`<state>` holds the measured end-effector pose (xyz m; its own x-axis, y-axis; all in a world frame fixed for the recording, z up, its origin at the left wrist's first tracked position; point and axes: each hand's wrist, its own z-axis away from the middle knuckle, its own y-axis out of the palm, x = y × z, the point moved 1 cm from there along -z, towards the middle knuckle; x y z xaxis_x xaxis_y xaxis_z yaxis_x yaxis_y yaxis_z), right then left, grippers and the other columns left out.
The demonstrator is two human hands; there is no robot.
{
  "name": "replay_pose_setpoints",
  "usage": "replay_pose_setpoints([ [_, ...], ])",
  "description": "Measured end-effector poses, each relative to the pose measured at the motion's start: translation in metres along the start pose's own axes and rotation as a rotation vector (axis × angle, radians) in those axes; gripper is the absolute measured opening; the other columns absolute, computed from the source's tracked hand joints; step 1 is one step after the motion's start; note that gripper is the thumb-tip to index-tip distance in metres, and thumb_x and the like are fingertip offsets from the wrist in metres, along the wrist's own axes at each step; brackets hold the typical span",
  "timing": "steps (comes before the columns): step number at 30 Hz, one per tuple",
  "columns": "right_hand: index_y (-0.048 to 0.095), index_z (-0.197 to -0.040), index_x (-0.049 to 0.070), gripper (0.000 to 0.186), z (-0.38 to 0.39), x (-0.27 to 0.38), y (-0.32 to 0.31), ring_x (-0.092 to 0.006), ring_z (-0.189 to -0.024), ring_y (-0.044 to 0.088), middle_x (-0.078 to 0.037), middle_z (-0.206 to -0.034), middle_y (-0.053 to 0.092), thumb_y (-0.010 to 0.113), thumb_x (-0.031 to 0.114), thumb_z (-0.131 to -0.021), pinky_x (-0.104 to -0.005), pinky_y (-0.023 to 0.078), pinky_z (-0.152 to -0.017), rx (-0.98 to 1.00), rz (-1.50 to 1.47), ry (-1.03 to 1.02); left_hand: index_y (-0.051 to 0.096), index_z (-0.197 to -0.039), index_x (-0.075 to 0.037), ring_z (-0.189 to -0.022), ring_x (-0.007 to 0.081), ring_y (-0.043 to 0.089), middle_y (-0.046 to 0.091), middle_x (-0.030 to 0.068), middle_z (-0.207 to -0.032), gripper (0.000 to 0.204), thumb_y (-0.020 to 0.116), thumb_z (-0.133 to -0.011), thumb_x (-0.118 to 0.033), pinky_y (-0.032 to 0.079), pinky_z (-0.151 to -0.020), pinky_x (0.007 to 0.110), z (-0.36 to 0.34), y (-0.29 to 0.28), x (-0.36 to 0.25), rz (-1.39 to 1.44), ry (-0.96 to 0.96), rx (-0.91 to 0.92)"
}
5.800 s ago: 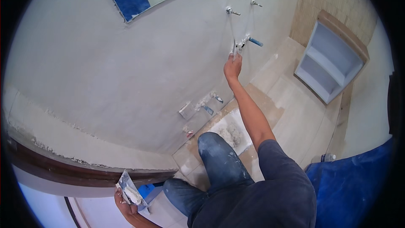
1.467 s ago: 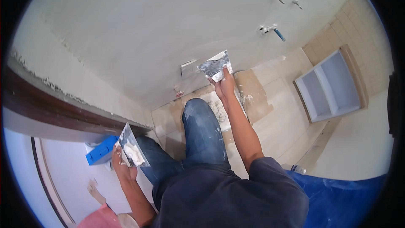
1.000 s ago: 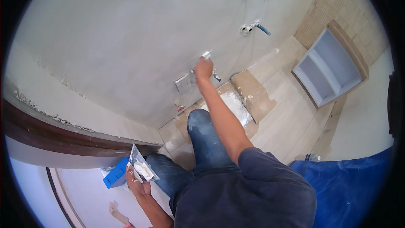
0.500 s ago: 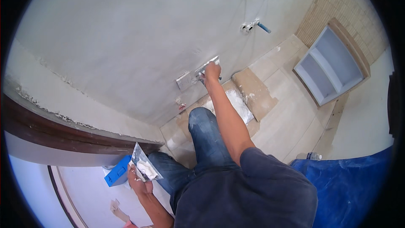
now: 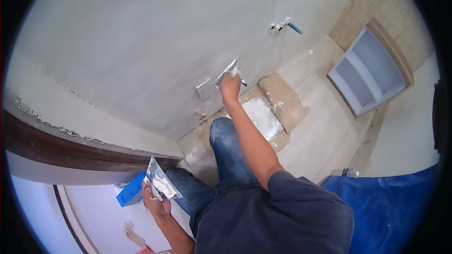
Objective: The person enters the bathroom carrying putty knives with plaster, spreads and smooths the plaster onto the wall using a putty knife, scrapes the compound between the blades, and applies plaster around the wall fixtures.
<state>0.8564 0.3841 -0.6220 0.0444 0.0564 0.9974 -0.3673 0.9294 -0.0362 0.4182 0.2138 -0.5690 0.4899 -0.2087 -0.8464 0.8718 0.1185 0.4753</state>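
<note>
My right hand (image 5: 230,87) is closed round the handle of a metal plastering trowel (image 5: 228,71), its blade against the grey wall (image 5: 141,61). Just left of the blade, a whitish rectangular wall box (image 5: 204,88) is set in the wall. Low on the left, my left hand (image 5: 154,200) grips a second flat, wide-bladed trowel (image 5: 154,171) from below. A lump of white plaster (image 5: 164,186) lies on that blade. The handle in my left hand is mostly hidden by the fingers.
Plaster-smeared cardboard (image 5: 282,99) covers floor beside the wall. A blue pipe stub (image 5: 294,28) and valve stems jut out above. A shelf unit (image 5: 369,70) stands at right, near a blue sheet (image 5: 386,207) and a plastic bottle (image 5: 351,173). A blue box (image 5: 130,190) is beside my left hand.
My right hand has shifted slightly left and down, and its trowel blade is tilted more steeply on the wall. The left hand and its trowel have hardly moved.
</note>
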Motion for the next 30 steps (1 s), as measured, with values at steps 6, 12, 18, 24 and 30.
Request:
replay_pose_setpoints([
  [6, 0.046, -0.139, -0.012, 0.054, 0.028, 0.062, 0.049, -0.0451, -0.111, 0.06, -0.027, -0.125, 0.053, 0.06, 0.021, -0.099, -0.0507, 0.048, -0.097, 0.064, 0.108, -0.055, 0.057, -0.132, -0.003, -0.109, 0.0244, 0.066, 0.065, 0.0087, -0.12, 0.036, 0.051, -0.1, -0.019, 0.053, -0.097, 0.039, 0.001, -0.009, 0.004, 0.017, -0.016, -0.042],
  [12, 0.044, -0.143, -0.011, 0.051, 0.134, 0.113, 0.037, -0.042, -0.113, 0.058, -0.024, -0.123, 0.053, 0.056, 0.016, -0.101, -0.0481, 0.046, -0.1, 0.177, 0.134, -0.542, 0.057, -0.133, -0.003, -0.11, 0.0236, 0.066, 0.066, 0.0083, -0.119, 0.036, 0.052, -0.1, -0.019, 0.053, -0.097, 0.039, 0.002, 0.001, -0.001, -0.025, -0.015, -0.029],
  [18, 0.053, -0.127, -0.005, 0.033, 0.06, -0.002, 0.024, -0.0306, -0.099, 0.068, -0.015, -0.105, 0.066, 0.049, 0.015, -0.102, -0.045, 0.053, -0.082, 0.154, -0.237, 0.15, 0.057, -0.132, -0.004, -0.109, 0.0237, 0.066, 0.066, 0.008, -0.119, 0.036, 0.052, -0.099, -0.018, 0.054, -0.097, 0.039, -0.001, 0.007, 0.002, 0.017, -0.024, 0.016],
  [24, 0.054, -0.112, -0.001, 0.023, 0.069, 0.031, 0.051, -0.0254, -0.081, 0.065, -0.013, -0.098, 0.063, 0.048, 0.018, -0.1, -0.0399, 0.054, -0.063, 0.298, -0.58, 0.514, 0.058, -0.131, -0.005, -0.109, 0.0237, 0.067, 0.066, 0.0071, -0.119, 0.035, 0.053, -0.099, -0.018, 0.055, -0.095, 0.039, 0.001, -0.015, 0.004, 0.048, -0.031, -0.053],
  [30, 0.05, -0.121, -0.004, 0.036, 0.044, 0.042, 0.11, -0.0352, -0.112, 0.06, -0.024, -0.126, 0.051, 0.055, 0.026, -0.1, -0.0507, 0.051, -0.093, 0.199, -0.124, 0.234, 0.057, -0.132, -0.005, -0.11, 0.0244, 0.066, 0.066, 0.0069, -0.12, 0.036, 0.054, -0.099, -0.02, 0.054, -0.096, 0.04, -0.006, -0.007, 0.007, 0.033, -0.05, -0.003],
])
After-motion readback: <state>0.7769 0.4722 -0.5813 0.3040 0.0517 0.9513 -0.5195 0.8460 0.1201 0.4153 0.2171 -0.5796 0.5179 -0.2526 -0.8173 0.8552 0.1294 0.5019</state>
